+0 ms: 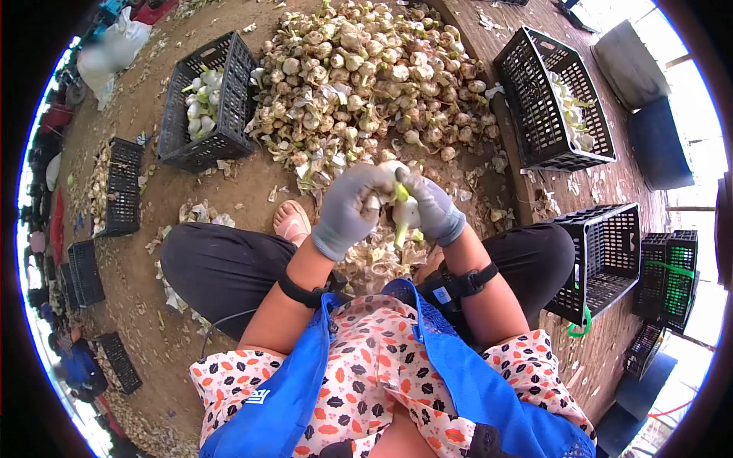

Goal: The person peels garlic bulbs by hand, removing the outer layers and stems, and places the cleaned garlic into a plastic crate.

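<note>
Both my hands wear grey gloves and meet in front of me, above the ground between my knees. My left hand (353, 204) is closed, its fingertips at a pale garlic bulb (392, 167) that sits between the two hands. A small whitish piece shows by its fingers; I cannot make out what it is. My right hand (434, 208) is closed around a white garlic bulb (410, 214) with a green stem pointing down toward me. The gloves partly hide both bulbs. Just beyond my hands lies a large heap of unpeeled garlic (366, 76).
A black crate (233, 99) with white bulbs stands left of the heap, another crate (527, 84) with bulbs to its right. A further black crate (603, 259) is by my right knee. Dry skins (374, 263) litter the ground. More crates (118, 187) stand far left.
</note>
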### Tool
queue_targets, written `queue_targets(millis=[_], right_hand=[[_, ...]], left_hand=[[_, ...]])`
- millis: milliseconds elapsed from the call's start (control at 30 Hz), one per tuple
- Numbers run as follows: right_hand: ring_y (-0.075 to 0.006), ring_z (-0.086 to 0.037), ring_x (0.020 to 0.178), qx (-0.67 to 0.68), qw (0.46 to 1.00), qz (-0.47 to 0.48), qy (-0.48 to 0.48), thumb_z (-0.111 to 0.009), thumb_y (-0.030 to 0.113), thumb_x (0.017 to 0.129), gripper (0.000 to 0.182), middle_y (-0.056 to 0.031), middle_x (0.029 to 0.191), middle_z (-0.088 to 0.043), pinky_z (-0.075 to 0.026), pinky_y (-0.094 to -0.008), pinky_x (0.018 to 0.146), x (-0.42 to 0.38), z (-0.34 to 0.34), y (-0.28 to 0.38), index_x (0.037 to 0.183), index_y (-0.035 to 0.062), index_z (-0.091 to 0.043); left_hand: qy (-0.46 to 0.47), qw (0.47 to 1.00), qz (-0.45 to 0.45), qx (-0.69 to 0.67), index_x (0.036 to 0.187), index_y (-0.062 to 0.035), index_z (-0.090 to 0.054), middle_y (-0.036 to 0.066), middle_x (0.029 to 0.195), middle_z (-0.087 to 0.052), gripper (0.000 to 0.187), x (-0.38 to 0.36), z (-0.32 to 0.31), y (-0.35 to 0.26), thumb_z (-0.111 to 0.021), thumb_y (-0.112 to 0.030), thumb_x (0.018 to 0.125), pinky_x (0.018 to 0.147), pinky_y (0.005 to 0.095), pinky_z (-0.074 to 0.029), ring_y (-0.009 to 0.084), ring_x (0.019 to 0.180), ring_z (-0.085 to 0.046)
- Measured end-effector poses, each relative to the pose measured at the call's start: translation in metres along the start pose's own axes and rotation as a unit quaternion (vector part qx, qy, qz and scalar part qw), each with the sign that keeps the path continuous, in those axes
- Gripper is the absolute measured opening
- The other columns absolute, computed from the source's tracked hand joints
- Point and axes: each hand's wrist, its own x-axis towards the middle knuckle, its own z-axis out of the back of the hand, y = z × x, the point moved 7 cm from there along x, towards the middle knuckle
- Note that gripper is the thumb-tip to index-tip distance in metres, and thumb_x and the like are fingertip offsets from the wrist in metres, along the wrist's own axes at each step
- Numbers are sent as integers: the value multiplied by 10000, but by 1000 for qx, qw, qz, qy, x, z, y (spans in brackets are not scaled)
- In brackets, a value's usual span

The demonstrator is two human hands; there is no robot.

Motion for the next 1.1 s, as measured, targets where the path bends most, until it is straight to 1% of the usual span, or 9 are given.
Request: queue_targets(millis=[67, 233, 300, 467, 567, 700, 833, 933, 1100], right_hand=[[-112, -593, 711, 11, 996, -44, 70, -503, 472, 919, 453, -46, 857, -627, -472, -249, 620, 1, -4, -16, 1038, 46, -604], [-159, -617, 789, 128, 972, -78, 182, -473, 426, 938, 439, -87, 959, -635, -504, -273, 661, -15, -45, 11, 1037, 19, -605], [-112, -576, 777, -51, 998, -1, -49, -544, 430, 910, 460, -51, 898, -628, -465, -247, 681, -4, -7, 6, 1104, 14, -580], [-102, -548, 912, -79, 991, 42, -100, -516, 278, 946, 373, -50, 1023, -620, -449, -244, 783, 2, 3, 3, 1184, -8, -542], [-131, -568, 965, 9, 998, 61, -33, -482, 250, 955, 413, -76, 1104, -591, -463, -248, 818, 1, -12, 1, 1269, -16, -444], [-131, -572, 967, -51, 985, 104, -126, -558, 205, 919, 451, -86, 1116, -577, -475, -263, 815, 0, -9, 4, 1286, -10, -409], [-188, -595, 969, -110, 964, 148, -192, -778, 129, 713, 675, -103, 1134, -561, -490, -306, 802, -1, 4, 0, 1268, 21, -409], [-359, -597, 891, -485, 777, 330, -227, -811, 138, 594, 663, -149, 1065, -554, -508, -373, 738, -20, -24, 36, 1153, 66, -462], [-349, -606, 885, -458, 781, 353, -237, -805, 152, 618, 625, -149, 1042, -569, -506, -382, 723, -22, -16, 35, 1137, 54, -470]], left_hand=[[-38, 993, 81, -80, 928, -82, -575, 92, 799, -599, 169, -4, 12, 23, -533, -15, 779, 707, 389, -487, 302, 784, -597], [23, 935, 254, 245, 1045, -77, -587, 80, 935, -560, 323, -22, 39, 77, -604, 5, 733, 780, 323, -478, 197, 855, -572], [116, 898, 296, 304, 1085, -88, -596, 89, 990, -558, 364, -26, 28, 73, -652, -30, 730, 816, 333, -476, 207, 904, -569], [22, 995, 95, 4, 1125, -116, -624, 100, 1086, -550, 457, -10, -4, 42, -771, -79, 694, 893, 322, -462, 241, 1017, -547], [-89, 908, 280, -298, 1087, -24, -605, 65, 999, -636, 300, -20, -5, 62, -673, 7, 797, 823, 273, -488, 153, 867, -605], [-60, 900, 329, -281, 1137, -6, -565, 53, 1022, -636, 275, -27, -11, 76, -616, -53, 870, 798, 252, -490, 113, 855, -600], [-159, 794, 396, -433, 1215, -33, -537, 44, 1060, -614, 303, -42, -25, 89, -533, -172, 945, 822, 270, -498, 132, 919, -606], [-146, 784, 386, -464, 1272, -34, -492, 65, 1104, -603, 345, -39, -29, 90, -494, -192, 965, 864, 288, -486, 142, 974, -593], [-119, 781, 375, -484, 1319, -20, -448, 73, 1144, -590, 374, -30, -20, 68, -466, -108, 956, 882, 258, -465, 121, 994, -575]])
